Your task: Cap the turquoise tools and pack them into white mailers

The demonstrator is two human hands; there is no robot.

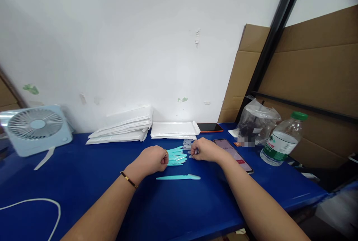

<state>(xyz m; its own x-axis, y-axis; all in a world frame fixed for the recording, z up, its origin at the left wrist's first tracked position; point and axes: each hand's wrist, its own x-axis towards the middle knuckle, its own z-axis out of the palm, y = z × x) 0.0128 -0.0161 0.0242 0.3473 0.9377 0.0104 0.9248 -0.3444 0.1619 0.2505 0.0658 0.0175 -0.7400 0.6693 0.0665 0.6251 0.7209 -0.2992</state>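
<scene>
A pile of turquoise eyebrow razors [176, 156] lies on the blue table, beside the curled fingers of my left hand [152, 160]. Whether those fingers grip a razor handle is hidden. Small clear plastic covers [188, 142] are heaped just right of the razors. My right hand [205, 149] bends down over them with its fingertips pinched together, and what is between the tips is too small to make out. In front of the pile, one single razor [177, 177] lies crosswise on the table, its blade end to the right and apart from both hands.
White padded envelopes [123, 127] and a flatter white stack [173, 130] line the wall. Two phones, one orange-edged [209, 127] and one lit [233, 154], lie right. Beyond are a bagged cup [254, 120] and a water bottle [282, 140]. A fan [37, 129] and white cable [41, 199] are left.
</scene>
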